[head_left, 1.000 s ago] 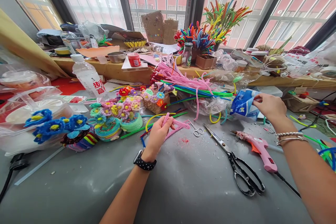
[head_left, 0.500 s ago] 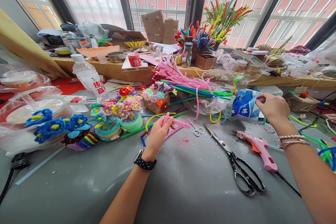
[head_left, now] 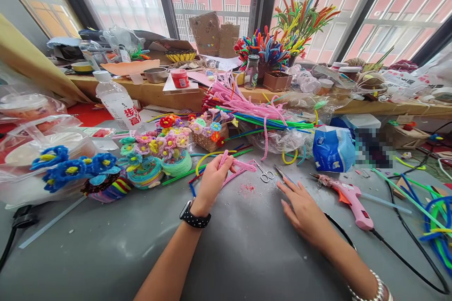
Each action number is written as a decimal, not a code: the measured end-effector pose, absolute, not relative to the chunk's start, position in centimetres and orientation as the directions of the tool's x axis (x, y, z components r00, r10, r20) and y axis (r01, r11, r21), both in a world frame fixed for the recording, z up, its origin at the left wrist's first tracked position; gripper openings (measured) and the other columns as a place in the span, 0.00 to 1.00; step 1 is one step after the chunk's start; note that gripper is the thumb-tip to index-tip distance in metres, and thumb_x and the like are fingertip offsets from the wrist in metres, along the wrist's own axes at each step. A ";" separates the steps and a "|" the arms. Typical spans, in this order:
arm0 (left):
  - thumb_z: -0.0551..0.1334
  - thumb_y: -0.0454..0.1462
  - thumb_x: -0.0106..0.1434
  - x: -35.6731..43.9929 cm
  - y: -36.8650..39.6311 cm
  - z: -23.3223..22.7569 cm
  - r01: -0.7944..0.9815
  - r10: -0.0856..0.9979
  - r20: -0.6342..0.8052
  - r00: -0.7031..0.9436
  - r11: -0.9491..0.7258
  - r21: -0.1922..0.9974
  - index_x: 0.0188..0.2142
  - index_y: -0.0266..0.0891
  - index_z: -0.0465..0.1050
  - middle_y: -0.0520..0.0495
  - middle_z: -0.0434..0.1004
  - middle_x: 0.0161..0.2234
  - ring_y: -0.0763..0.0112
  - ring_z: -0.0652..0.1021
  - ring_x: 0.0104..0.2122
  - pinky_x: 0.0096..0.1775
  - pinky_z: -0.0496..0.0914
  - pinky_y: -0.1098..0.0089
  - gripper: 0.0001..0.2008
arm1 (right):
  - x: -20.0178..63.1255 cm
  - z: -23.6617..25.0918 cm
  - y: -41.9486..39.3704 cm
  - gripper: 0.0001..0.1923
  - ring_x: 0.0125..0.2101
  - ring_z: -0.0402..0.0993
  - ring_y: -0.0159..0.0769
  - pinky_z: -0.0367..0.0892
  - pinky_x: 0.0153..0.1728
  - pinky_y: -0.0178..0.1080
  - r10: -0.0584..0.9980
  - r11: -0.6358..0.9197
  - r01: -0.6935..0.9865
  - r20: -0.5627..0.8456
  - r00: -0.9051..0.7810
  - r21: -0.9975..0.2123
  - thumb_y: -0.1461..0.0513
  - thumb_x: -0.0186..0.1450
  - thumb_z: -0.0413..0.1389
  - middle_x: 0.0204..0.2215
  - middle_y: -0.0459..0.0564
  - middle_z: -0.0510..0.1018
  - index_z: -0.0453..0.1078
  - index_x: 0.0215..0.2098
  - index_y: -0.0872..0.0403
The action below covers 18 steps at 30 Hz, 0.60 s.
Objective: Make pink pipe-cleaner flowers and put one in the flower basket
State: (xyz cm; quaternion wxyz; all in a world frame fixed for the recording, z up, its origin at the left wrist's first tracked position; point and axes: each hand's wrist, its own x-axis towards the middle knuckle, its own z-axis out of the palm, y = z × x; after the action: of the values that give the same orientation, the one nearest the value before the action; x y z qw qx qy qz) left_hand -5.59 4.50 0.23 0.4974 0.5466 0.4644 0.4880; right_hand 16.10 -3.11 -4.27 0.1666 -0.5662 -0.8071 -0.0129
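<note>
My left hand is closed around bent pink pipe cleaners, which stick out past the fingers to the right. Over the large black-handled scissors lies my right hand, fingers stretched out and apart; it covers most of the scissors, and I cannot tell whether it touches them. Small silver scissors rest between the two hands, beside a scatter of red bits. To the right of my right hand is a pink glue gun. A blue tissue pack stands behind the glue gun.
Pipe-cleaner flower pots and blue flowers stand at the left, near a water bottle. A heap of pink pipe cleaners lies at the back. The glue gun's black cord runs along the right side.
My right hand has let go of the blue tissue pack and come left and nearer, over the large scissors. The pack now stands more upright. My left hand has stayed in place.
</note>
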 end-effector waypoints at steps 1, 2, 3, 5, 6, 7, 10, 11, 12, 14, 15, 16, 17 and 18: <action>0.54 0.46 0.56 -5.6 4.5 0.2 0.019 0.993 0.072 0.092 -0.074 0.997 0.22 0.36 0.65 0.55 0.62 0.17 0.83 0.52 0.14 0.17 0.47 0.77 0.16 | 15.9 -4.6 -3.1 0.21 0.54 0.55 0.41 0.52 0.53 0.51 0.911 0.356 0.921 0.278 -0.304 -0.157 0.63 0.61 0.41 0.49 0.56 0.67 0.58 0.53 0.57; 0.54 0.46 0.56 -5.6 4.5 0.2 0.016 0.993 0.073 0.092 -0.074 0.997 0.23 0.36 0.65 0.55 0.62 0.17 0.83 0.53 0.14 0.17 0.47 0.77 0.15 | 15.8 -4.7 -3.0 0.21 0.55 0.54 0.41 0.51 0.53 0.52 0.911 0.356 0.923 0.273 -0.308 -0.145 0.63 0.61 0.41 0.49 0.56 0.67 0.58 0.53 0.57; 0.54 0.46 0.56 -5.6 4.5 0.2 0.014 0.993 0.074 0.091 -0.076 0.997 0.23 0.36 0.65 0.55 0.62 0.17 0.83 0.53 0.14 0.17 0.47 0.76 0.15 | 15.6 -4.6 -2.9 0.21 0.55 0.53 0.41 0.50 0.54 0.53 0.911 0.358 0.925 0.267 -0.314 -0.131 0.63 0.62 0.41 0.49 0.56 0.68 0.58 0.53 0.57; 0.55 0.46 0.55 -5.6 4.5 0.2 0.014 0.993 0.080 0.089 -0.082 0.997 0.23 0.36 0.65 0.55 0.62 0.17 0.82 0.53 0.14 0.17 0.47 0.76 0.15 | 15.2 -4.3 -2.8 0.20 0.55 0.53 0.42 0.47 0.54 0.54 0.909 0.368 0.924 0.251 -0.333 -0.106 0.64 0.62 0.41 0.48 0.56 0.69 0.60 0.51 0.58; 0.55 0.46 0.56 -5.7 4.5 0.2 0.017 0.993 0.083 0.089 -0.085 0.996 0.23 0.36 0.65 0.55 0.62 0.17 0.82 0.53 0.14 0.17 0.48 0.76 0.15 | 15.0 -4.1 -2.8 0.20 0.55 0.54 0.42 0.46 0.54 0.55 0.908 0.376 0.922 0.240 -0.344 -0.098 0.64 0.61 0.41 0.48 0.56 0.69 0.60 0.51 0.58; 0.54 0.46 0.56 -5.7 4.5 0.2 0.019 0.992 0.086 0.089 -0.088 0.996 0.23 0.36 0.65 0.54 0.63 0.17 0.82 0.53 0.15 0.17 0.48 0.76 0.15 | 14.8 -3.8 -2.9 0.20 0.55 0.54 0.42 0.46 0.54 0.55 0.905 0.390 0.916 0.223 -0.362 -0.095 0.65 0.61 0.41 0.49 0.55 0.68 0.60 0.51 0.58; 0.54 0.46 0.56 -5.7 4.5 0.1 0.025 0.992 0.084 0.091 -0.087 0.996 0.23 0.35 0.65 0.54 0.63 0.18 0.83 0.53 0.15 0.17 0.48 0.76 0.15 | 14.6 -3.5 -3.3 0.22 0.55 0.53 0.41 0.49 0.54 0.55 0.886 0.452 0.885 0.176 -0.430 -0.113 0.67 0.61 0.41 0.51 0.53 0.65 0.57 0.53 0.57; 0.54 0.46 0.56 -5.7 4.5 0.1 0.024 0.993 0.082 0.090 -0.085 0.996 0.23 0.35 0.65 0.54 0.63 0.18 0.82 0.53 0.15 0.17 0.48 0.76 0.15 | 14.7 -3.6 -3.4 0.22 0.55 0.53 0.41 0.49 0.53 0.54 0.884 0.456 0.882 0.175 -0.433 -0.118 0.67 0.61 0.40 0.52 0.53 0.65 0.56 0.54 0.57; 0.54 0.46 0.56 -5.7 4.5 0.1 0.021 0.993 0.080 0.088 -0.082 0.996 0.24 0.35 0.66 0.54 0.64 0.18 0.82 0.54 0.15 0.17 0.48 0.76 0.15 | 14.8 -3.6 -3.6 0.22 0.55 0.52 0.41 0.49 0.53 0.54 0.889 0.443 0.889 0.186 -0.419 -0.116 0.67 0.61 0.40 0.52 0.53 0.65 0.56 0.54 0.58; 0.55 0.46 0.56 -5.7 4.4 0.1 0.018 0.993 0.076 0.086 -0.078 0.997 0.24 0.36 0.66 0.53 0.64 0.19 0.82 0.54 0.15 0.17 0.48 0.76 0.15 | 15.0 -3.8 -3.9 0.21 0.55 0.53 0.43 0.49 0.53 0.56 0.906 0.388 0.917 0.221 -0.361 -0.096 0.66 0.62 0.40 0.50 0.56 0.66 0.57 0.53 0.59; 0.54 0.46 0.56 -5.7 4.4 0.1 0.018 0.993 0.074 0.087 -0.076 0.997 0.24 0.36 0.66 0.53 0.64 0.19 0.82 0.53 0.15 0.17 0.47 0.76 0.15 | 15.0 -3.9 -4.1 0.21 0.55 0.54 0.44 0.48 0.53 0.57 0.912 0.363 0.928 0.234 -0.336 -0.084 0.65 0.62 0.40 0.49 0.57 0.67 0.58 0.52 0.60; 0.54 0.46 0.56 -5.6 4.4 0.2 0.021 0.993 0.073 0.089 -0.075 0.997 0.24 0.36 0.65 0.54 0.64 0.18 0.82 0.53 0.15 0.17 0.47 0.76 0.15 | 14.9 -4.0 -4.3 0.21 0.55 0.54 0.45 0.48 0.53 0.57 0.914 0.354 0.932 0.239 -0.328 -0.078 0.65 0.61 0.40 0.49 0.57 0.68 0.59 0.52 0.60; 0.54 0.46 0.56 -5.6 4.4 0.2 0.025 0.993 0.073 0.091 -0.076 0.997 0.24 0.36 0.65 0.54 0.64 0.18 0.82 0.53 0.15 0.17 0.47 0.76 0.15 | 14.7 -4.0 -4.4 0.21 0.55 0.53 0.45 0.47 0.53 0.57 0.910 0.370 0.925 0.232 -0.344 -0.080 0.66 0.61 0.40 0.49 0.57 0.68 0.59 0.52 0.60; 0.54 0.46 0.56 -5.6 4.4 0.2 0.029 0.993 0.075 0.092 -0.078 0.997 0.23 0.36 0.65 0.54 0.63 0.18 0.82 0.53 0.15 0.17 0.47 0.76 0.16 | 14.5 -4.0 -4.6 0.22 0.55 0.53 0.44 0.47 0.53 0.57 0.900 0.405 0.909 0.215 -0.379 -0.093 0.66 0.61 0.40 0.50 0.56 0.67 0.58 0.53 0.58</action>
State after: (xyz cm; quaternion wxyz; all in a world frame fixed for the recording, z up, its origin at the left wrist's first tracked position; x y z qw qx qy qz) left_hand -5.60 4.40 0.18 0.4946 0.5489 0.4654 0.4873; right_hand 14.49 -4.55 -3.96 0.1164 -0.5450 -0.8301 -0.0202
